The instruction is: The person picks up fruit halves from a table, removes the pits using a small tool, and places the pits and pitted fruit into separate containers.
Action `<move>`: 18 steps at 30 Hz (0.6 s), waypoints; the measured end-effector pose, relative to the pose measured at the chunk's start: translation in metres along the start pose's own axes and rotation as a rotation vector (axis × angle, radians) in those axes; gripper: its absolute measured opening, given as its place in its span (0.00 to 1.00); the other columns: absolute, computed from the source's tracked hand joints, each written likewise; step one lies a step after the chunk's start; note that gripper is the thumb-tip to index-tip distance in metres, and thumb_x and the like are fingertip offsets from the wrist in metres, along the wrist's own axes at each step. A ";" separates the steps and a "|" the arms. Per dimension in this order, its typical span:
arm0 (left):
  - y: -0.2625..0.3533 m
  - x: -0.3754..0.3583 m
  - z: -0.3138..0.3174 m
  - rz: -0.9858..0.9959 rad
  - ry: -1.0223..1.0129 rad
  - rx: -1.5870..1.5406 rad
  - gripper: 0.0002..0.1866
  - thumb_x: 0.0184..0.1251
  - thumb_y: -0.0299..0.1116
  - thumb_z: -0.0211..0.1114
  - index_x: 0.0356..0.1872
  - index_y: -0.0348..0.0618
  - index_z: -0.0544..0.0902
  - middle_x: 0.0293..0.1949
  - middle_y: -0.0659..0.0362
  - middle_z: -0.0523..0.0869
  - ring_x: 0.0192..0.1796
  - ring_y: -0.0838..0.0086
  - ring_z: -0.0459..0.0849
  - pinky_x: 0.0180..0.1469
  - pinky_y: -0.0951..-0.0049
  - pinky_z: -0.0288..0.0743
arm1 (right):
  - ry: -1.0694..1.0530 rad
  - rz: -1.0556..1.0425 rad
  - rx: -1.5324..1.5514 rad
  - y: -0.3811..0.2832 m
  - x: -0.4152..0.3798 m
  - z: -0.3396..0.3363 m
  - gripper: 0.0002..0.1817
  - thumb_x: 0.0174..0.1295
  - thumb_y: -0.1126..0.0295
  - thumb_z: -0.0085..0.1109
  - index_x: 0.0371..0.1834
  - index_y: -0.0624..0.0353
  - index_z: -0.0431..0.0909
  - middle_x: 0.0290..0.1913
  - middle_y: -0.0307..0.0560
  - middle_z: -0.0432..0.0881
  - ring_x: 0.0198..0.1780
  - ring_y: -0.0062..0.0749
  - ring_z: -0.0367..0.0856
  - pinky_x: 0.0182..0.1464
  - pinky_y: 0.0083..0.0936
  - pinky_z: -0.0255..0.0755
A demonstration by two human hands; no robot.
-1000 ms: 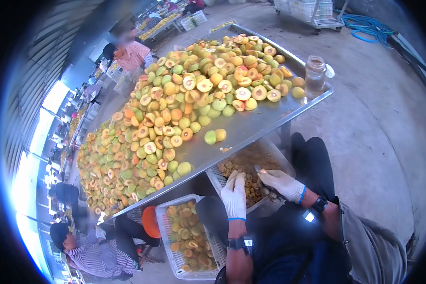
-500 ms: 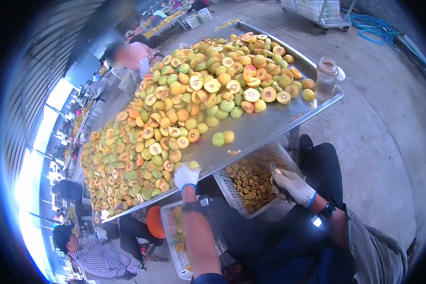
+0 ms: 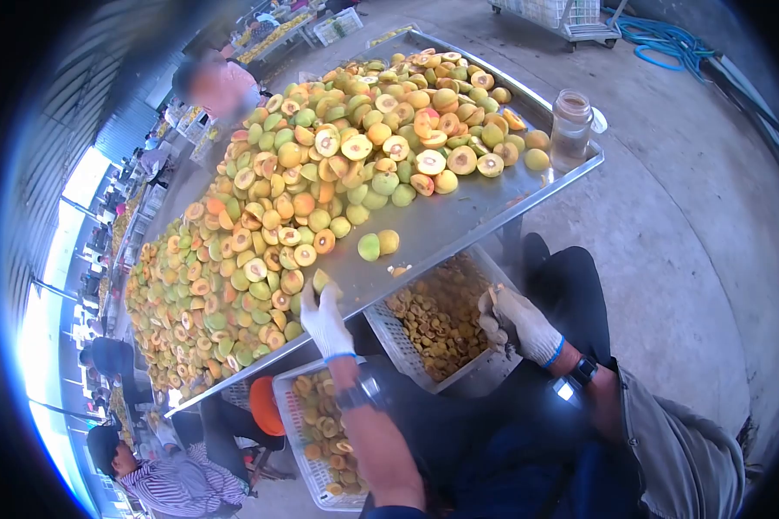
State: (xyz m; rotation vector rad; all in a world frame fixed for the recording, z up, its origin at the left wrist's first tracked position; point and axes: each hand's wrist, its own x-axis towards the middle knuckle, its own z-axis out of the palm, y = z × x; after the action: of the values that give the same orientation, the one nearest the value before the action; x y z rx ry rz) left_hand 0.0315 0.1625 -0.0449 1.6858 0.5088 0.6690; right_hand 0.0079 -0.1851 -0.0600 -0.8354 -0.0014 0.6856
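My left hand (image 3: pixel 324 322), in a white glove, is at the near edge of the metal table (image 3: pixel 441 227), its thumb and fingertips around a yellow-green fruit half (image 3: pixel 321 279). A large heap of halved fruit (image 3: pixel 320 173) covers much of the tabletop beside it. My right hand (image 3: pixel 519 322), also gloved, is closed around a small tool (image 3: pixel 493 295), mostly hidden by the fingers. It is over the right side of a white crate (image 3: pixel 389 333) that holds small brownish fruit pieces (image 3: pixel 441 320). Two fruit halves (image 3: pixel 379 245) sit apart from the heap.
A clear jar (image 3: pixel 571 130) stands at the table's right corner. Another white crate (image 3: pixel 320 493) with fruit halves is low by my left forearm, near an orange container (image 3: pixel 266 406). A person in stripes (image 3: pixel 182 480) sits at lower left; another person (image 3: pixel 225 86) is across the table.
The view has shifted, so the table appears further left. My left hand has changed from bunched fingers to a fingertip hold around a fruit half. My right hand stays over the crate, turned slightly.
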 end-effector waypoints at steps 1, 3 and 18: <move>0.021 -0.025 0.011 -0.110 -0.069 -0.387 0.20 0.70 0.36 0.64 0.57 0.33 0.81 0.49 0.52 0.87 0.47 0.67 0.85 0.45 0.66 0.81 | 0.000 0.005 -0.003 0.000 0.000 0.002 0.23 0.85 0.46 0.42 0.48 0.55 0.75 0.26 0.37 0.74 0.21 0.19 0.69 0.24 0.19 0.68; 0.021 -0.061 0.024 -0.302 -0.188 -0.915 0.21 0.75 0.39 0.60 0.61 0.36 0.78 0.47 0.53 0.86 0.44 0.67 0.84 0.42 0.65 0.76 | 0.029 -0.030 -0.249 -0.006 -0.002 0.011 0.25 0.84 0.44 0.42 0.52 0.55 0.76 0.27 0.36 0.75 0.22 0.19 0.71 0.25 0.19 0.68; 0.029 -0.169 0.059 -0.523 -0.186 -0.925 0.35 0.83 0.60 0.49 0.72 0.38 0.74 0.56 0.49 0.84 0.57 0.59 0.83 0.62 0.58 0.78 | -0.118 -0.203 -1.238 -0.013 -0.022 0.064 0.18 0.78 0.54 0.55 0.48 0.60 0.79 0.34 0.66 0.83 0.38 0.64 0.84 0.39 0.50 0.76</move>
State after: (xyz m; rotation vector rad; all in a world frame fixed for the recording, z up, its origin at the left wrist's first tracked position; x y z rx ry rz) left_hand -0.0544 0.0035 -0.0515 0.6858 0.3895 0.2717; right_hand -0.0188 -0.1599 -0.0010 -1.9389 -0.6657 0.4949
